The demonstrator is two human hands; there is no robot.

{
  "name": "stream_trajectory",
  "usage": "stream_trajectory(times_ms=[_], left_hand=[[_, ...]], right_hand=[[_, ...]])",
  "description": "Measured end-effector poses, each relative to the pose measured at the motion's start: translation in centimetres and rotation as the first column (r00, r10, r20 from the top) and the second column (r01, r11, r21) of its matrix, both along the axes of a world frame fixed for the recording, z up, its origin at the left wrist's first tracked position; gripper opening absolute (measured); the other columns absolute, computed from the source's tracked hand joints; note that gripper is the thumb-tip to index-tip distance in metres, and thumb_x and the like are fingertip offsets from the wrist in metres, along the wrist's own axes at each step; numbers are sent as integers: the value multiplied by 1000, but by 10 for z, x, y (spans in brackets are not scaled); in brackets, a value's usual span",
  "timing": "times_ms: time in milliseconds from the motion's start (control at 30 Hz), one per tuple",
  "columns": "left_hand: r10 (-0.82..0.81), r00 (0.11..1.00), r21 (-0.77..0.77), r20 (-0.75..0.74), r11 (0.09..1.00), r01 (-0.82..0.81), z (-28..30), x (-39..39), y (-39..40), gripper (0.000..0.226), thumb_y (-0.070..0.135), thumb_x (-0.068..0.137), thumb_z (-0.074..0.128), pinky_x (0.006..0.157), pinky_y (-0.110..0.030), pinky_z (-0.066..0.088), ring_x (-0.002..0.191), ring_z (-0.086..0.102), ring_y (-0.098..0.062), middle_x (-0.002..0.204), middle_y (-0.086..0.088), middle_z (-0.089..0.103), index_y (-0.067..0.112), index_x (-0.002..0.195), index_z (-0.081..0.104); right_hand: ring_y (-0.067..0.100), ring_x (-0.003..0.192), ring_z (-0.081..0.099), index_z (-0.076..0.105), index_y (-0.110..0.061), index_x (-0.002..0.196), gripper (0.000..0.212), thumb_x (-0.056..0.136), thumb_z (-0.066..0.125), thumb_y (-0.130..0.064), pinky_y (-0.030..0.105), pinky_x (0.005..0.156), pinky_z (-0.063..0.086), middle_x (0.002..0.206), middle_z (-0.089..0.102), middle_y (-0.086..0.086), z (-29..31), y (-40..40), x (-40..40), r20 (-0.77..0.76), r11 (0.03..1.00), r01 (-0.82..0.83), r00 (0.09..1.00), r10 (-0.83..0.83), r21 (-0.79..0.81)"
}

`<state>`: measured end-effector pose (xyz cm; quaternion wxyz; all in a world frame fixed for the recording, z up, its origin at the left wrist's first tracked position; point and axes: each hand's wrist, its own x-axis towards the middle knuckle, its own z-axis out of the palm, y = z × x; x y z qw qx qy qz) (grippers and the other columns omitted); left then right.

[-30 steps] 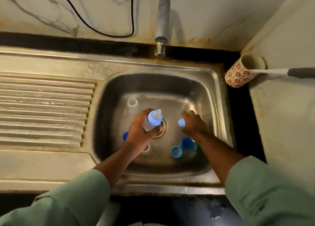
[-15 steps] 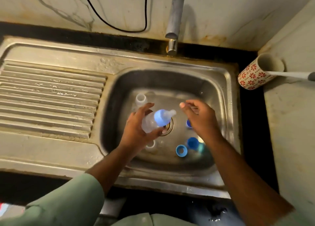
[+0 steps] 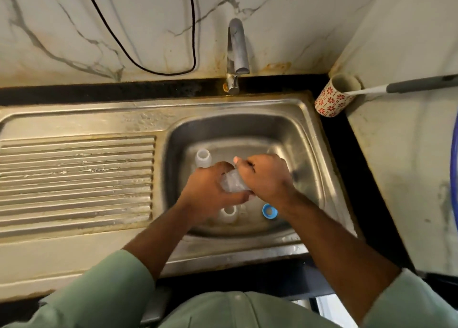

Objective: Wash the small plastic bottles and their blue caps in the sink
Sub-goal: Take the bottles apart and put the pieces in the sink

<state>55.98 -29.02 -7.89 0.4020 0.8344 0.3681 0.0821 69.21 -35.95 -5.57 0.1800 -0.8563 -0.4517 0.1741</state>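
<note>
Over the steel sink (image 3: 307, 139) my left hand (image 3: 208, 191) grips a small clear plastic bottle (image 3: 233, 182) by its body. My right hand (image 3: 266, 176) is curled over the bottle's top end, hiding its blue cap. A second uncapped clear bottle (image 3: 203, 157) stands at the basin's back left. A third clear bottle (image 3: 228, 213) stands below my left hand. One loose blue cap (image 3: 269, 211) lies open side up on the basin floor beside my right wrist. Other caps are hidden under my hands.
The tap (image 3: 236, 52) rises behind the basin; no water is visibly running. A ribbed draining board (image 3: 74, 179) lies to the left. A red-flowered cup (image 3: 334, 97) holding a grey-handled brush (image 3: 409, 86) stands at the back right corner. A black cable (image 3: 153, 71) hangs on the marble wall.
My right hand has let go of the small blue piece and closed over the capped top of the bottle in my left hand. The bottle is tilted toward the right.
</note>
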Motion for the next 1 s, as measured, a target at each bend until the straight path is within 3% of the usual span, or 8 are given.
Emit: stream_trajectory(times_ms=[100,200,300,433,667,767,933,1000], left_hand=[[-94,989,-524,117,840,142,1,-7,18,57,58,54,83,60,-38,56,68,68,-16,82,-6,72,18,92,74],[-178,942,-958,284,-82,274,-16,-21,15,60,56,63,83,45,-27,54,59,68,-21,80,-13,68,8,96,70],[-180,878,-846,442,-408,342,-34,-25,13,68,67,72,72,47,-28,55,64,72,-21,85,-9,70,7,104,66],[-230,875,-884,427,-308,351,-32,-22,29,72,61,75,73,59,-33,57,73,72,-25,91,-11,70,4,114,56],[-116,973,-798,201,556,232,-8,11,39,41,51,58,81,80,-35,48,84,64,-19,86,-4,70,20,85,77],[-166,971,-725,171,647,239,-16,22,45,35,49,66,77,81,-38,50,86,66,-20,89,-7,71,21,88,76],[57,991,-881,120,466,79,-36,22,67,40,32,68,81,78,-36,55,91,69,-24,99,-9,72,19,104,73],[107,988,-812,108,583,26,-47,29,72,38,22,80,78,81,-33,56,103,66,-22,108,-2,70,24,116,66]], right_hand=[[26,57,55,54,-14,53,55,89,37,-51,30,58,37,53,56,6,6,-7,-6,105,973,-150,986,133,178],[24,51,55,62,-14,62,47,91,43,-44,29,52,42,56,59,2,13,-14,-9,198,806,-475,880,432,353],[12,73,60,68,-17,93,29,90,57,-43,29,65,47,83,66,-8,30,-18,2,-72,777,-519,814,577,356],[9,98,58,61,-13,106,39,73,81,-6,27,76,53,106,58,-9,39,-30,23,-391,802,-519,700,597,296],[13,81,68,63,-31,112,36,83,69,-51,29,68,54,102,69,1,33,-8,64,-650,962,-272,730,212,7],[17,74,70,70,-7,98,31,86,71,-35,27,67,55,84,73,7,14,2,79,-635,929,-367,729,255,-48],[4,106,63,65,-24,103,53,65,81,9,21,81,54,113,66,-8,-2,12,116,-677,955,-151,678,287,254],[3,107,62,62,-33,106,58,66,83,5,19,84,52,115,64,-11,-18,19,128,-613,953,-21,761,211,301]])
